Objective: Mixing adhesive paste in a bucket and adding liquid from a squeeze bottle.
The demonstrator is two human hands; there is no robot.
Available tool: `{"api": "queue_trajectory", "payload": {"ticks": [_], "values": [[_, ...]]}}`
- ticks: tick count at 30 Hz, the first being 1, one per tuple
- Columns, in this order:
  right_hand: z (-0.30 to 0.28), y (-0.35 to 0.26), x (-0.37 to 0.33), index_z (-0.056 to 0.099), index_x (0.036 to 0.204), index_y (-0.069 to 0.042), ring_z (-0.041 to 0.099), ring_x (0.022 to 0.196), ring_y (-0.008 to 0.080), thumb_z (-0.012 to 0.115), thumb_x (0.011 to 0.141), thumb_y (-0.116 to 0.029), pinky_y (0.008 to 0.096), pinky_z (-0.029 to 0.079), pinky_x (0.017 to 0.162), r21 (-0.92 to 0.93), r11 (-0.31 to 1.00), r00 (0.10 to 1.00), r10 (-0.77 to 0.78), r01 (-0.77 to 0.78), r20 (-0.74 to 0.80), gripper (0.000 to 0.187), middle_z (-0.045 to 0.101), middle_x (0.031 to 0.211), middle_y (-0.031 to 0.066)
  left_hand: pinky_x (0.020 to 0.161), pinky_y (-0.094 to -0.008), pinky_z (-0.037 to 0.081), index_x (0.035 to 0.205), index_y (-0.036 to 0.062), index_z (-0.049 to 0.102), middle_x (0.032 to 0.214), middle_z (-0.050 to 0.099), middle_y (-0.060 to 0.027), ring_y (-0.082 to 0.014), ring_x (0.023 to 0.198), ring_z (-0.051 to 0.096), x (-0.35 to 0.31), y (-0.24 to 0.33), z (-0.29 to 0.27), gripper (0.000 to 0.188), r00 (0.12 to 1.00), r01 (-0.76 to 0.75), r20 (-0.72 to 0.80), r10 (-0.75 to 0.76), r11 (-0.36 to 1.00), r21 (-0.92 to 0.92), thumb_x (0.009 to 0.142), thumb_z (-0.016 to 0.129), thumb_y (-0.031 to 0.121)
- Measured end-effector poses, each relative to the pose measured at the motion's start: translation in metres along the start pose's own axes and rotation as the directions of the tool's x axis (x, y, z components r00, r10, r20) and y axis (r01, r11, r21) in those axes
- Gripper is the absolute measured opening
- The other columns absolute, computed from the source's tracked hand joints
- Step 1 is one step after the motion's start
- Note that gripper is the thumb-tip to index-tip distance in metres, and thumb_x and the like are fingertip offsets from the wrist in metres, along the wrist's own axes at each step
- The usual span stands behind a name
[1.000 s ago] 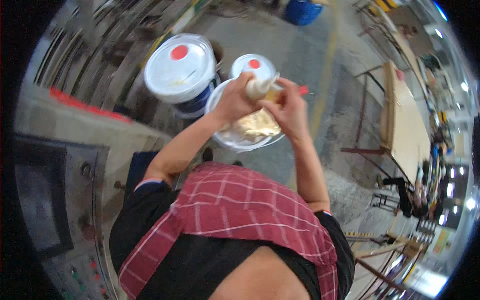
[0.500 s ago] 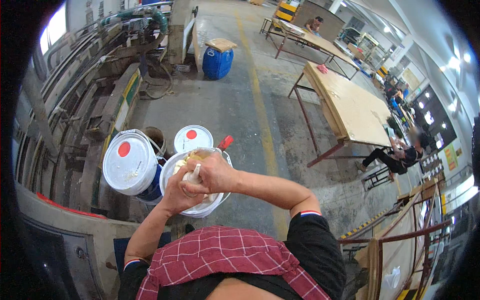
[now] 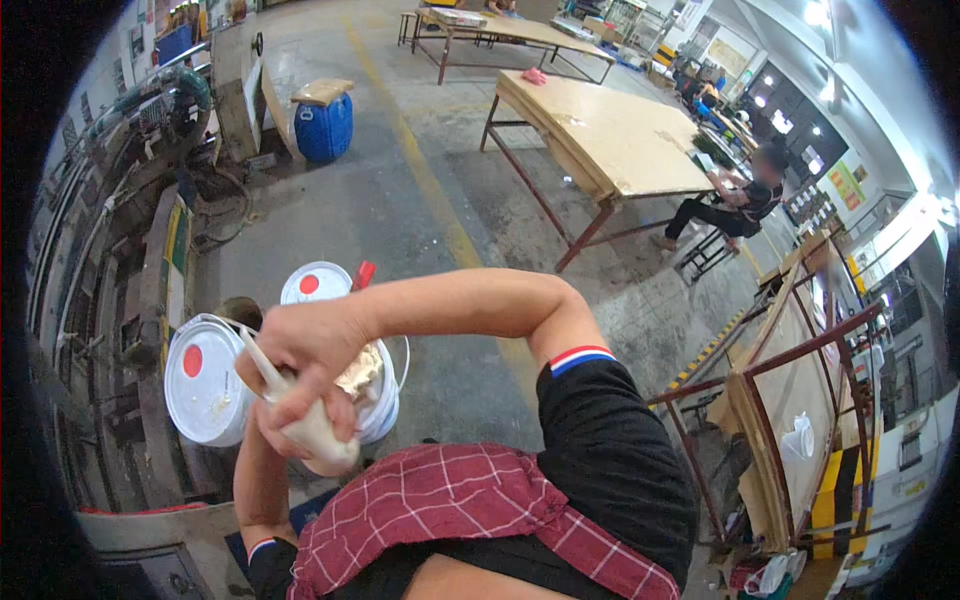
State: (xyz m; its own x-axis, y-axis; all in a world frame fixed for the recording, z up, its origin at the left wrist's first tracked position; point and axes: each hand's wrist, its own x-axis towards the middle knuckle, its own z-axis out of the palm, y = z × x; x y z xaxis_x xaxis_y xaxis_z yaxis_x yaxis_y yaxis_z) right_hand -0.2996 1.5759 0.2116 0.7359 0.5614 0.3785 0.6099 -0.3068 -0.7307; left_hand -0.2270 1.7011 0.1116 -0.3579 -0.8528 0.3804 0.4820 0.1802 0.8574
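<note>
My right hand reaches across from the right and is closed around a pale stick and the top of a pale, paste-covered lump. My left hand comes up from below and grips the same lump, mostly hidden behind it. Both hands hover just over the near rim of an open white bucket holding cream-coloured paste. Left of it stands a white bucket with a red-dotted lid. Behind is another red-dotted lid with a red handle beside it.
A blue drum stands on the concrete floor beyond. A yellow floor line runs past a metal-legged table stacked with boards. A person sits at the right. Metal racks stand right, machinery left.
Both hands have lifted out of the open bucket toward my body, bringing the pale lump and stick with them. The view has tilted up and shows more of the hall.
</note>
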Motion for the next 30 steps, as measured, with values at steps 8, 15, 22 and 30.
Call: {"api": "queue_trajectory", "payload": {"ticks": [8,15,22,30], "values": [[-0.002,0.016,-0.011,0.061,0.088,-0.002,0.056,0.078,0.015,0.07,0.068,-0.022,0.0258,0.043,0.071,0.415,0.904,0.979,-0.168,0.104,0.119,0.03,0.061,0.082,0.0075,0.057,-0.0395,0.045,0.075,-0.0005,0.049,0.065,0.054,-0.0139,-0.0285,0.057,0.054,-0.009,-0.007,0.019,0.043,0.991,0.016,-0.128,-0.045,0.976,-0.219,0.062,0.065,0.037],[0.006,0.017,-0.021,0.063,0.088,-0.001,0.056,0.081,0.0154,0.069,0.068,-0.016,0.026,0.043,0.074,0.614,0.789,0.983,-0.132,0.025,0.13,0.026,0.061,0.086,0.0091,0.059,-0.0416,0.048,0.082,-0.0027,0.052,0.068,0.059,-0.0177,-0.0313,0.062,0.059,-0.013,-0.016,0.011,0.053,0.994,0.085,-0.045,-0.102,0.956,-0.281,0.046,0.077,0.027],[0.007,0.007,-0.041,0.058,0.08,-0.002,0.057,0.067,0.0181,0.072,0.062,-0.041,0.0289,0.045,0.06,0.012,0.999,0.988,-0.033,0.035,-0.15,0.045,0.06,0.072,0.0103,0.062,-0.0354,0.048,0.094,0.0007,0.047,0.084,0.058,-0.0143,-0.0258,0.076,0.059,-0.02,-0.021,0.066,0.056,0.733,-0.221,-0.679,0.046,0.96,-0.174,0.055,0.071,0.034],[0.038,-0.001,-0.055,0.058,0.089,0.0,0.054,0.073,0.0104,0.073,0.065,-0.018,0.0228,0.044,0.065,0.164,0.95,0.949,0.289,-0.267,-0.125,0.034,0.058,0.08,0.0044,0.067,-0.0292,0.044,0.102,-0.0005,0.046,0.086,0.055,-0.0091,-0.0181,0.076,0.055,-0.024,-0.014,0.053,0.069,0.86,0.306,-0.464,-0.21,0.942,0.14,0.045,0.075,0.024]]}}
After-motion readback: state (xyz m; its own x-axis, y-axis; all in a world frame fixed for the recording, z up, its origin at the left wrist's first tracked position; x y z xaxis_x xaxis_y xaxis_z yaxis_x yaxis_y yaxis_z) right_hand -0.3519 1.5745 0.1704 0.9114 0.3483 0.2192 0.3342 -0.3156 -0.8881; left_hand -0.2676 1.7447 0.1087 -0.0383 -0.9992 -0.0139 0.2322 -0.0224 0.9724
